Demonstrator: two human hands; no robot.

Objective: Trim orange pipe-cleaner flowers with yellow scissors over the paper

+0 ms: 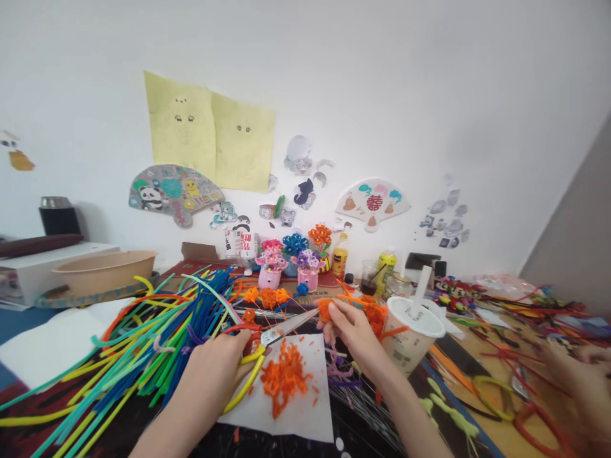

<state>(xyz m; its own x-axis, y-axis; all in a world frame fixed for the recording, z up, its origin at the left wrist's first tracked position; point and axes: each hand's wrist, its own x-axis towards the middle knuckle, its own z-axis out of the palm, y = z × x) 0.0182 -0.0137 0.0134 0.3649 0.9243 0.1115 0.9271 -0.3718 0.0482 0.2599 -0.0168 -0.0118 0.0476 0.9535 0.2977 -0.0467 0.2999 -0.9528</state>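
My left hand [228, 356] is closed round the red and yellow handles of a pair of scissors [289, 327]. Their blades point up and right, the tips touching or very near an orange fuzzy pipe-cleaner piece [325, 310]. Pinched in the fingers of my right hand [351, 334] is that orange piece. Beneath both hands, a white sheet of paper [317, 407] bears a heap of orange fuzzy clippings [285, 380]. More orange pipe-cleaner flowers [268, 297] lie just behind the scissors.
Bundled pipe cleaners [176, 343] spread across the left side. A lidded cup with a straw [411, 334] stands close by my right forearm. Small pots of pipe-cleaner flowers [270, 275] line the back. Another person's hand [580, 375] is at the far right, near a second pair of scissors [525, 413].
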